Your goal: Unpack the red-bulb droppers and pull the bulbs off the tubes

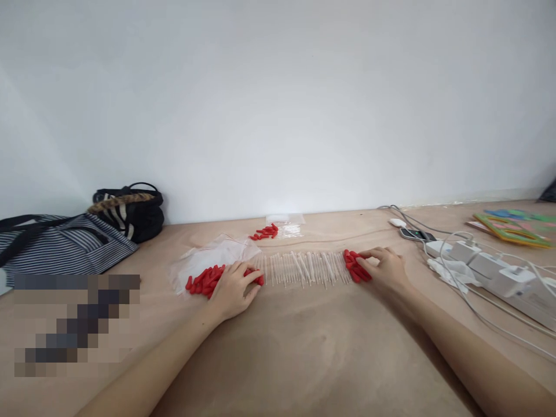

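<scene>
Many thin clear-white sticks [304,269] lie side by side in a row on the wooden table, between two piles of small red tapered pieces. My left hand [234,292] rests at the right end of the left red pile [205,280], its fingers curled around some red pieces beside the sticks' left end. My right hand [384,267] is at the right red pile [357,268], thumb and forefinger closed on a red piece at its edge. Some fingertips are hidden among the pieces.
A clear plastic bag [237,248] lies behind the left pile. Further back are more red pieces [266,233] and a small clear packet [290,227]. Bags [78,240] stand at the left. A power strip [490,272] with chargers and cables lies right, near coloured frames [512,230].
</scene>
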Motion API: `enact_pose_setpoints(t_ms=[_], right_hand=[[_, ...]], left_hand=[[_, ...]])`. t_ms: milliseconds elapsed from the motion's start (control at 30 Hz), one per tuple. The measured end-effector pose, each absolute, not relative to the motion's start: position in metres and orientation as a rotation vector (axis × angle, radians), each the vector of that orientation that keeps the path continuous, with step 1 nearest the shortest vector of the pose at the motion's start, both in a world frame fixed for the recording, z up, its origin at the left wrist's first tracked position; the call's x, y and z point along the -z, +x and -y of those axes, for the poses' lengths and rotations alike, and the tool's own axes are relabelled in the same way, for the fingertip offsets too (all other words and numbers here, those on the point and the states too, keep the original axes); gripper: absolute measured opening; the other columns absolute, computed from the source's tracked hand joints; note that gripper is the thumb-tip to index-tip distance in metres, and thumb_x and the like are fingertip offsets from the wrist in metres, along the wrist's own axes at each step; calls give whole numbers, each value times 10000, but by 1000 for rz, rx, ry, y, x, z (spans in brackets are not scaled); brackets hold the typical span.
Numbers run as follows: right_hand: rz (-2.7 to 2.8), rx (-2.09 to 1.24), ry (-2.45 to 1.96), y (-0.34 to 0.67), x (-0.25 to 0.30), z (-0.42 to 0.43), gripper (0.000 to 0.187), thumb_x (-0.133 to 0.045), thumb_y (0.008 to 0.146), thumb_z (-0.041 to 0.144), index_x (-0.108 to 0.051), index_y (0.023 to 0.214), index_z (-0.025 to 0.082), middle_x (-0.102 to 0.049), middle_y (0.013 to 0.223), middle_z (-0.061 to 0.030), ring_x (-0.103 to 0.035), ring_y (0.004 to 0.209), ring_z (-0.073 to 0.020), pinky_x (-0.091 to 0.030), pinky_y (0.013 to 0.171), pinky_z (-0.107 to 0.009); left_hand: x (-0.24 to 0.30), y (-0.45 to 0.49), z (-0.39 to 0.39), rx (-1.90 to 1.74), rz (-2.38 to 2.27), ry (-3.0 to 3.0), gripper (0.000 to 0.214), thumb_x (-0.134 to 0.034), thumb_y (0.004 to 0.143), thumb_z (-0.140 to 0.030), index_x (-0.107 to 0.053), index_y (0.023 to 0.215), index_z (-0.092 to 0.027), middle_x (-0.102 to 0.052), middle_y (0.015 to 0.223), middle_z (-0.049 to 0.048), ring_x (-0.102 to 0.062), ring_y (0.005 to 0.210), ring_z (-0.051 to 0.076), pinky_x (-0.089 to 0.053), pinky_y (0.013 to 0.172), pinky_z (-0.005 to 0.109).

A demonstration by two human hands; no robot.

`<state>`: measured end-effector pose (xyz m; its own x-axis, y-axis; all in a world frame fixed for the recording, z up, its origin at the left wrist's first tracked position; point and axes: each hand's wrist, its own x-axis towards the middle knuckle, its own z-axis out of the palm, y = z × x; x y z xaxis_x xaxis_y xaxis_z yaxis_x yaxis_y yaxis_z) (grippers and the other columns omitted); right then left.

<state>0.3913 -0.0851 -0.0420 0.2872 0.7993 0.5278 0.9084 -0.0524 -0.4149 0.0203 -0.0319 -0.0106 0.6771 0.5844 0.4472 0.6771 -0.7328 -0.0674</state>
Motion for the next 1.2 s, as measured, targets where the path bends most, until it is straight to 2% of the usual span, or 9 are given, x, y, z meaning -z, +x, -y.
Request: enact_pose_setpoints(t_ms=[167,267,400,567,667,733,800,1000,1200], right_hand=[[1600,201,-1907,390,45,85,281,-484,742,437,-694,798,260,-652,859,-52,-514,848,-237,-257,737,-372],[1601,197,-1902,390,45,84,294,-488,746,462,-694,810,263,-652,870,-54,-511,845,-237,-247,737,-377],[1542,258,-1816,385,43,86,298,-469,778,450,-687,797,247,-653,816,-50,-512,823,-223,-244,740,-372],[1696,429,-1446,348,37,94,245,-461,830,322,-676,802,209,-644,739,-49,-514,752,-176,-270,739,-343],[1954,499,-1157,312,34,100,214,-489,832,288,-640,965,216,-646,871,-52,-521,798,-160,-287,758,-326],[2078,580,-1026,292,34,101,289,-520,822,318,-581,1089,228,-618,1025,-69,-515,909,-176,-271,808,-343],[2147,637,-929,278,35,99,305,-524,824,339,-563,1109,237,-616,1047,-62,-511,944,-177,-243,841,-359],[2171,647,-835,271,44,86,187,-473,866,288,-628,921,199,-638,658,13,-524,698,-108,-187,873,-378],[2123,675,-855,269,44,86,198,-463,867,267,-628,928,178,-557,509,37,-458,603,-100,-193,850,-371]], left_hand=[[9,24,22,409,818,-2700,206,-442,854,-228,-636,920,-246,-603,902,51,-517,855,207,-394,745,350],[13,24,17,413,701,-2716,262,-378,869,-149,-631,894,-212,-607,847,56,-530,805,186,-416,742,328],[18,20,19,641,579,-2723,359,-260,878,-81,-597,953,-178,-604,782,57,-541,748,166,-452,727,300],[21,17,44,973,588,-2757,261,-318,893,-131,-538,1024,-186,-608,846,56,-560,794,157,-473,744,279],[23,19,62,1074,519,-2873,236,-339,895,-141,-511,1049,-195,-612,877,58,-579,814,149,-487,734,263],[24,23,70,1109,471,-2955,257,-315,896,-114,-501,1051,-199,-620,893,60,-593,828,141,-495,723,247],[26,26,72,1130,455,-3026,274,-298,890,-88,-500,1037,-201,-630,899,58,-603,836,133,-501,714,231],[23,33,70,1104,589,-3177,242,-323,867,-87,-528,925,-202,-648,899,41,-620,824,126,-500,717,230],[12,42,75,967,876,-3177,174,-483,805,-199,-534,971,-187,-643,860,33,-598,764,153,-478,682,263]])
